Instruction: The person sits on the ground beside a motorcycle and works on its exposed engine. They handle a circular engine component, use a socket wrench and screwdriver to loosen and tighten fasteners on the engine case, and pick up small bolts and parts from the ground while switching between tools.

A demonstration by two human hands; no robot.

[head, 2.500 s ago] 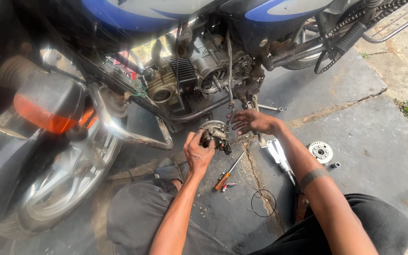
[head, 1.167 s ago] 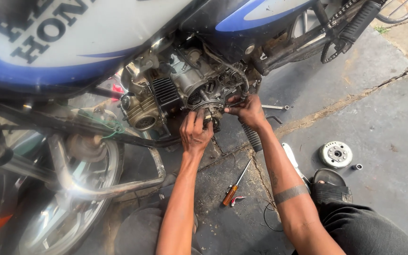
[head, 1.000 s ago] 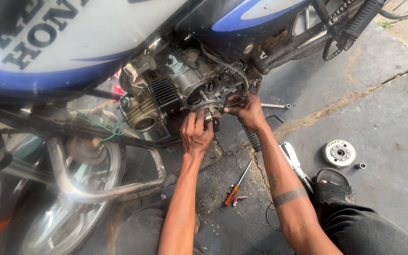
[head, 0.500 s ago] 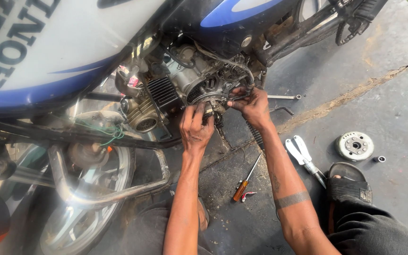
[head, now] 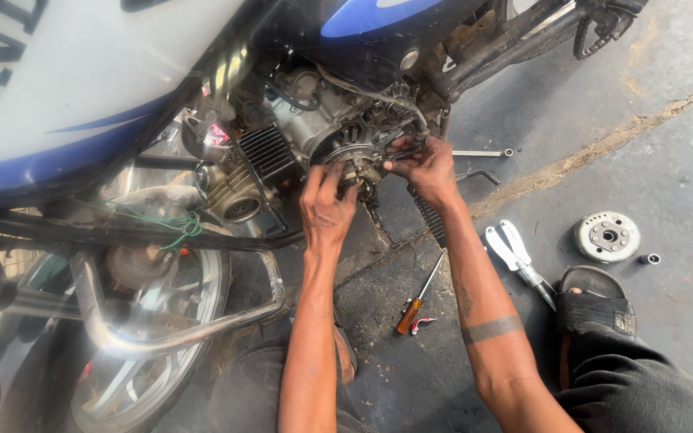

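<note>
Dark block lettering on the motorcycle's white-and-blue fuel tank (head: 82,88), upper left

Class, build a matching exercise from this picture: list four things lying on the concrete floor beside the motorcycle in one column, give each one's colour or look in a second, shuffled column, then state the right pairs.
Things:
1. screwdriver
2. pliers
3. round metal disc
4. sandal

Descriptions:
A. white handles
B. black strap, worn on a foot
C. orange handle
D. silver-grey, holes around its centre

Pairs: 1-C, 2-A, 3-D, 4-B
</note>
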